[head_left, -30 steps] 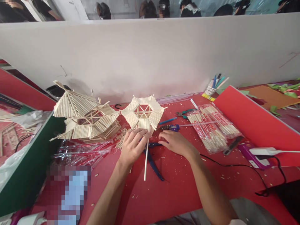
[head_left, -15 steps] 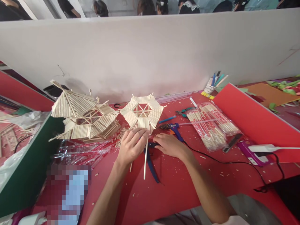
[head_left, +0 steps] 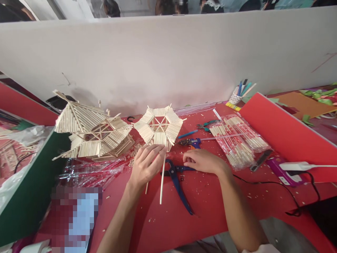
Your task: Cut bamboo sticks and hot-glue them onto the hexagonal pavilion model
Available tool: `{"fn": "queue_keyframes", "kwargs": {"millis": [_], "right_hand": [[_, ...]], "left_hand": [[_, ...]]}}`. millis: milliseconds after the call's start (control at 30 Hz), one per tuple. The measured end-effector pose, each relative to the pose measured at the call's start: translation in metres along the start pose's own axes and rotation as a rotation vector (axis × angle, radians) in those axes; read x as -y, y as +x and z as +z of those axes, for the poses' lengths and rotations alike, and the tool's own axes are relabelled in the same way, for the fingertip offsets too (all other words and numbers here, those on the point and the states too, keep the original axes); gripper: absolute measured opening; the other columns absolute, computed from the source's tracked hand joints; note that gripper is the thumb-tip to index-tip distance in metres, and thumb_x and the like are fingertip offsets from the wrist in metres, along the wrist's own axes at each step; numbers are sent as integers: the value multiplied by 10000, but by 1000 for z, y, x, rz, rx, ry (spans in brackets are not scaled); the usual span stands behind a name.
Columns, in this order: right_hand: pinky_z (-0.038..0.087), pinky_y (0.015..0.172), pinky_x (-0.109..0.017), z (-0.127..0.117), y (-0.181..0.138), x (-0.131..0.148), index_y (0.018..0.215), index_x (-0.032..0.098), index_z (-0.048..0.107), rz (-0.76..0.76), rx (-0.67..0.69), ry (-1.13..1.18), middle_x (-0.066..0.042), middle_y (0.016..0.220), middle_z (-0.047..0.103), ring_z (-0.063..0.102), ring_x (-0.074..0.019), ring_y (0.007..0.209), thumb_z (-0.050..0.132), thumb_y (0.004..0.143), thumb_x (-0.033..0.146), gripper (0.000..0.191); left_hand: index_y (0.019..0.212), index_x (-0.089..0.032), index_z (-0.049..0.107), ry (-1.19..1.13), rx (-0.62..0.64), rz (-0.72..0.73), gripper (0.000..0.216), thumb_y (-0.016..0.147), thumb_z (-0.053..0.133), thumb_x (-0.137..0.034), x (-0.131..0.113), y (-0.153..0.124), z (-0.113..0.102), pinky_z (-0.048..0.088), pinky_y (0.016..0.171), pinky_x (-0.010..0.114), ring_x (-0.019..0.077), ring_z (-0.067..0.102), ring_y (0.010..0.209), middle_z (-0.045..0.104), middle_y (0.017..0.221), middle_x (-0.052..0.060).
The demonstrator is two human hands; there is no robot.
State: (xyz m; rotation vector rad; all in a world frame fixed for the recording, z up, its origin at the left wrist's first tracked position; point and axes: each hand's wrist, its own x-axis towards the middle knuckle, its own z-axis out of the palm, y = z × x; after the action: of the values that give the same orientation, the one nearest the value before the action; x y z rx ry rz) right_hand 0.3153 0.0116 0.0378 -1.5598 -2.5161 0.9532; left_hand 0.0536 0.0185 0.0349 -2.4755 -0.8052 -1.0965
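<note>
My left hand [head_left: 149,163] is closed, its fingertips on a thin wooden stick [head_left: 162,182] that slants down over the table. A second stick [head_left: 146,187] pokes out beneath this hand. Just beyond the fingers stands a six-sided stick roof [head_left: 172,128] with an open centre. To the right, my right hand [head_left: 202,161] has its fingers curled at one handle of the blue-handled cutters [head_left: 180,188]; the handle's end is hidden under it. The cutters lie with handles spread, their head beside the held stick.
At left stands a larger stick pavilion [head_left: 92,140], with plastic wrappers [head_left: 89,174] before it. A blue glue gun [head_left: 194,142], green-handled pliers [head_left: 206,125] and packs of sticks [head_left: 234,142] lie at right. A black cable [head_left: 252,181] crosses the table. A phone [head_left: 81,218] is front left.
My right hand has moved right, and the cutters have shifted and turned with it, their handles now wider apart. My left hand and its stick have barely moved.
</note>
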Motion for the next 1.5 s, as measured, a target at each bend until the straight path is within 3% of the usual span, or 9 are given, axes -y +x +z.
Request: {"fn": "queue_keyframes", "kwargs": {"millis": [133,267,500,567,667,800,1033,1267,1500], "right_hand": [[331,639,-289,-8,-8,-14,872,220,634,234,-276,-103,-43,860,739,663,-211,788,514,999,342,213],[306,606,-303,-9,-12,-33,809,219,614,438,-331,-201,-59,808,733,667,-237,769,497,1001,350,260],[422,746,-309,-9,13,-43,965,204,655,282,-595,-165,-68,973,749,674,-229,898,530,981,226,128],[440,846,-321,-15,28,-43,1001,185,674,196,-587,-221,-94,1038,738,657,-236,975,523,972,167,155],[429,952,-356,-26,51,-46,1151,146,668,126,-442,-317,-138,1162,708,632,-263,1085,547,974,178,217],[434,935,-356,-35,73,-53,1155,162,680,117,-244,-382,-136,1179,695,623,-280,1126,608,950,196,220],[425,900,-321,-34,82,-66,1092,124,648,57,-152,-346,-170,1150,696,645,-257,1082,514,965,94,187],[436,842,-335,-42,73,-73,1156,136,585,122,-158,-289,-163,1114,717,680,-272,1012,354,1061,233,268],[447,876,-339,-37,77,-74,1354,201,539,119,-319,-155,-122,1135,745,685,-282,1063,398,1044,257,346]], "left_hand": [[1184,-181,641,-6,-2,4,292,915,642,-68,0,-3,0,514,905,366,214,713,1060,771,1117,84],[1149,-176,645,-12,-3,4,275,902,659,-57,0,-6,0,511,905,368,219,703,1082,767,1130,89],[1162,-166,646,11,-21,-7,275,906,672,-70,-1,-7,2,472,1038,387,200,688,1107,771,1124,69],[1174,-171,643,9,-21,-12,280,912,667,-76,-1,-6,2,465,1052,388,199,691,1112,772,1120,66],[1194,-181,638,-7,5,-19,281,934,628,-76,-2,-5,0,463,1057,388,200,691,1145,767,1139,68],[1169,-162,641,-5,15,-17,239,953,598,-72,-3,-3,-2,469,1032,394,216,696,1147,764,1147,84],[1126,-149,642,-14,21,-25,194,947,621,-79,-5,-2,-2,491,1001,405,234,699,1140,760,1163,97],[1105,-149,652,-8,14,-44,180,947,620,-68,-8,-3,-3,486,1001,393,222,697,1140,765,1150,94],[1104,-147,657,-14,19,-53,171,955,607,-80,-7,-3,-2,492,981,391,226,701,1128,767,1139,100]]}}
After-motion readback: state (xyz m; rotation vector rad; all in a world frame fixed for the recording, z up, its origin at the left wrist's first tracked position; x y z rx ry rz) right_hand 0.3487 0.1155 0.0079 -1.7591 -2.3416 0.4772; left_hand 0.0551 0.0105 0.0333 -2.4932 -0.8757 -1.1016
